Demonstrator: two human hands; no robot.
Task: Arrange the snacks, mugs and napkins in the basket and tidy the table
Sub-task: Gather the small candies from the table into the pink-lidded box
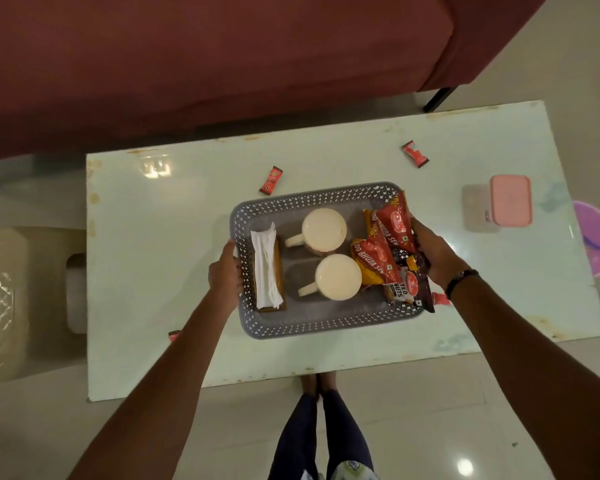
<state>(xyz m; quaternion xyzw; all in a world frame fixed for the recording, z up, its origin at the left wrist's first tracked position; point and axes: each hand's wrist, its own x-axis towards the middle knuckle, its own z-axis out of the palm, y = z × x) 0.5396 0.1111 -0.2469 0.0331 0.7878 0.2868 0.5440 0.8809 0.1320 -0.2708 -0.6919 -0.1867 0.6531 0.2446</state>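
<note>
A grey perforated basket (pixel 312 323) stands mid-table. Inside it are two cream mugs (pixel 324 230) (pixel 338 277), white napkins (pixel 265 268) in a brown holder at the left, and several red and orange snack packets (pixel 378 258) at the right. My left hand (pixel 226 271) grips the basket's left rim. My right hand (pixel 433 251) is closed on the snack packets at the basket's right side. Small red wrappers lie loose on the table: one (pixel 271 180) behind the basket, one (pixel 415 154) at the back right, one (pixel 174 336) by my left forearm, one (pixel 442 299) under my right wrist.
The pale glass table (pixel 153 271) holds a pink-lidded box (pixel 510 204) at the right. A maroon sofa (pixel 222 64) runs along the far side. A beige stool (pixel 25 299) stands at the left, a purple object (pixel 596 237) lies on the floor at the right.
</note>
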